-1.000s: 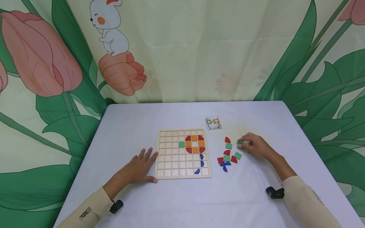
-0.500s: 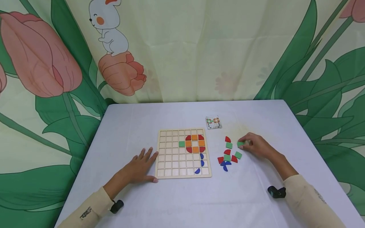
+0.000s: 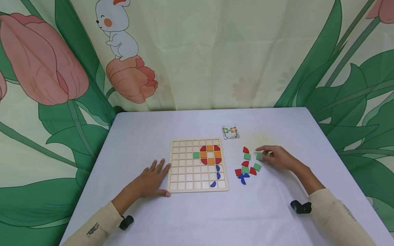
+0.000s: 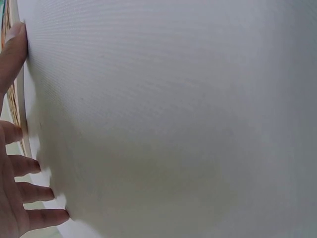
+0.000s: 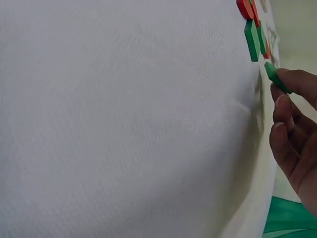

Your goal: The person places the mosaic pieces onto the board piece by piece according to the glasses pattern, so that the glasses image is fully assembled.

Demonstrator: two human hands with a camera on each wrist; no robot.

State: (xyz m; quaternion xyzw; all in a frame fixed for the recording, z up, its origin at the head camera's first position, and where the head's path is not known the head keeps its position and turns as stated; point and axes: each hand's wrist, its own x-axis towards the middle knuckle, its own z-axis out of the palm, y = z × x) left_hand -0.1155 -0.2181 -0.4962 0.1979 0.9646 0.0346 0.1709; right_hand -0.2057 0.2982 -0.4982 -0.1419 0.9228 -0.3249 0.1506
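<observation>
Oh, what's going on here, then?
A person is working with coloured tiles on a gridded board. The right hand pinches a green tile, next to loose red, green and blue pieces on the table. The left hand is spread at the board's left edge. On the board are a red and orange ring, another green tile and three blue pieces; many squares are bare.

Tulip-printed curtains (image 3: 197,68) around a white-covered table (image 3: 197,218) show a screened-off nook.
</observation>
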